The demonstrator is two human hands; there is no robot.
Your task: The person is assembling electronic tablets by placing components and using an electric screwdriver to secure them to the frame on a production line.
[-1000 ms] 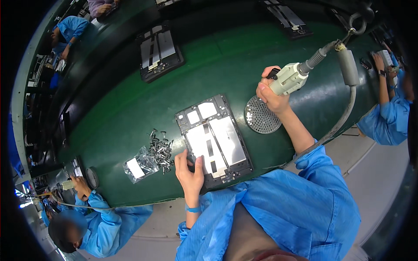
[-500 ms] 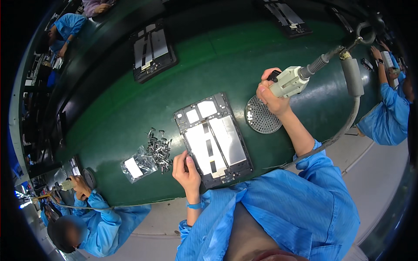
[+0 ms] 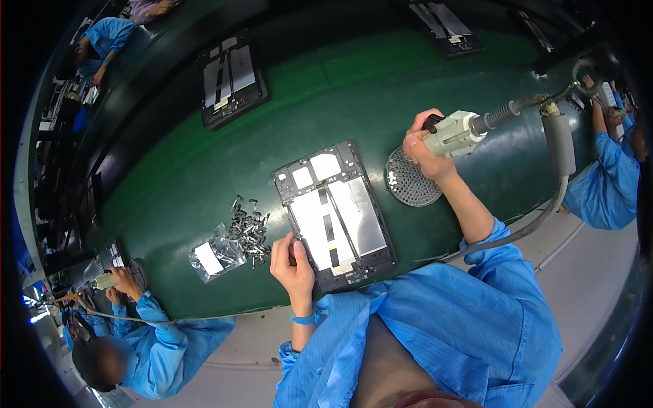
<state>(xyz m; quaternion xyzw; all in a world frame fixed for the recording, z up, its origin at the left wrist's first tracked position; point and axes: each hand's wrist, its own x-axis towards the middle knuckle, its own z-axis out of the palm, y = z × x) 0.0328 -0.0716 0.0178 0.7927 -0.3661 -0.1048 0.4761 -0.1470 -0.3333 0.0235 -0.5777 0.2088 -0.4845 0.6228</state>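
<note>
My right hand (image 3: 430, 151) is wrapped around a pale electric screwdriver (image 3: 457, 134), tilted above a round perforated grey plate (image 3: 413, 182) with small bright screws near its left rim. The driver's tip is hidden by my hand. In front of me lies an opened tablet (image 3: 337, 217), its silvery battery area and black flex strips uncovered. Beside its left edge, my left hand (image 3: 294, 267) has its fingers curled toward the thumb, touching the edge. A small dark patch shows between finger and thumb; what it is, I cannot make out.
Left of the tablet are a pile of small dark parts (image 3: 249, 231) and a clear bag with a white label (image 3: 208, 259). Two more opened tablets lie beyond, one far left (image 3: 231, 81), one far right (image 3: 445, 28). A thick grey hose (image 3: 559, 146) hangs at right. Co-workers sit on both sides.
The screwdriver's cable end and the hose have shifted slightly right. The far tablets have slid a little left. My left hand and the near tablet have barely moved.
</note>
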